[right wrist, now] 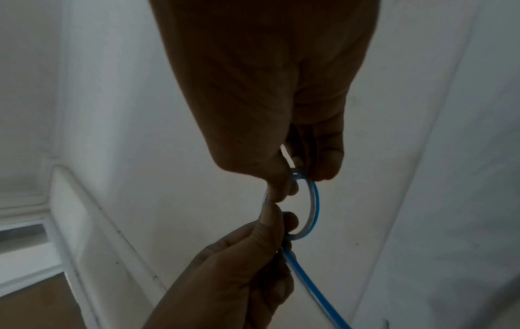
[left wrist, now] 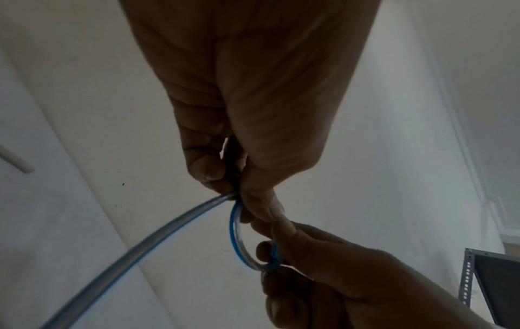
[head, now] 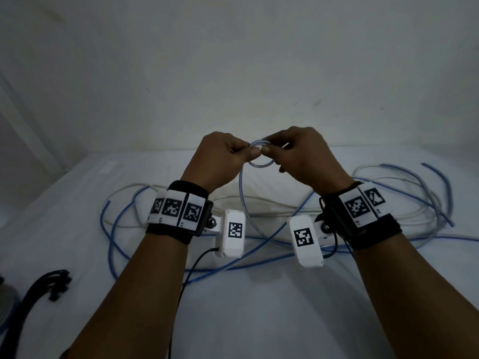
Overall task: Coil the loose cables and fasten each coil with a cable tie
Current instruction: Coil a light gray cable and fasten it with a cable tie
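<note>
Up above the white tabletop [head: 259,307], both hands pinch one small round loop [head: 260,156] of clear, blue-striped cable. The left hand [head: 220,161] has its grip clenched on the near side of the loop, thumb and forefinger pressed together over the smooth, glossy tubing; the right hand [head: 303,156] pinches the same loop from the other side, its thumb tip touching the left thumb tip. From the loop a single strand [head: 242,193] hangs in a curve down between the wrists to the tangle of loose cables [head: 388,203], thin blue and whitish lines sprawled in wide, irregular arcs across the surface. A bundle of black cable ties [head: 55,283], ribbed and gently bowed, lies at the near left edge, well apart from the hands. Each wrist wears a black strap with square printed markers.
</note>
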